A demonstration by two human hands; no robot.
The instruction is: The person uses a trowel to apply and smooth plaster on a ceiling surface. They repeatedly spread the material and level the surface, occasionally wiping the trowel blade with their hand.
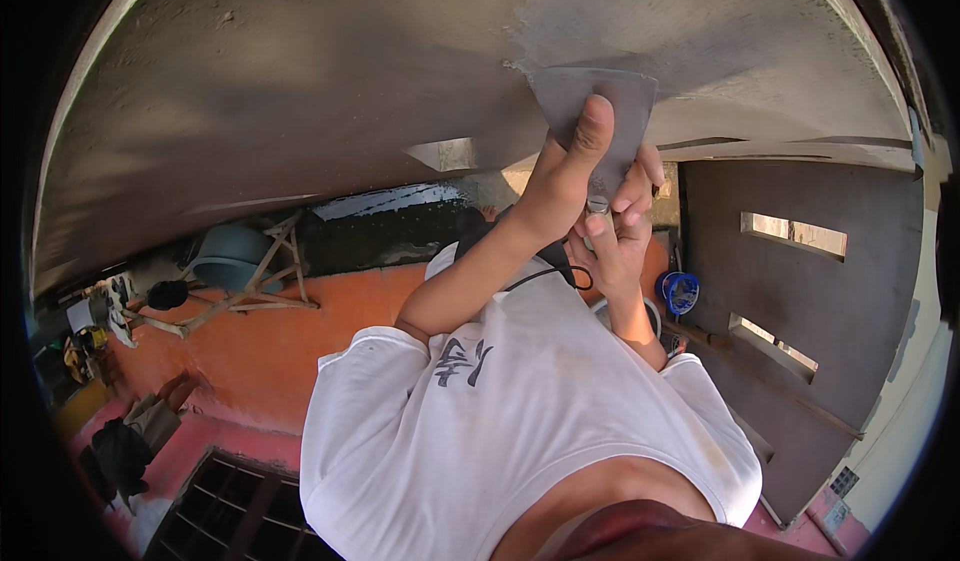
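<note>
scraper (592,111) upright, blade up against ceiling (300,81)

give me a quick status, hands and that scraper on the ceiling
Left hand thumb pressed on scraper blade. Right hand fingers wrapped round its handle. Blade flat against grey ceiling. Nothing in the way.

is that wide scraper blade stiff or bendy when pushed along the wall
Likely slightly springy: the scraper blade looks thin, flat and wide. Both hands, left hand and right hand, grip its handle, hinting firm pressure. It seems light, held overhead against the grey plastered surface.
</note>
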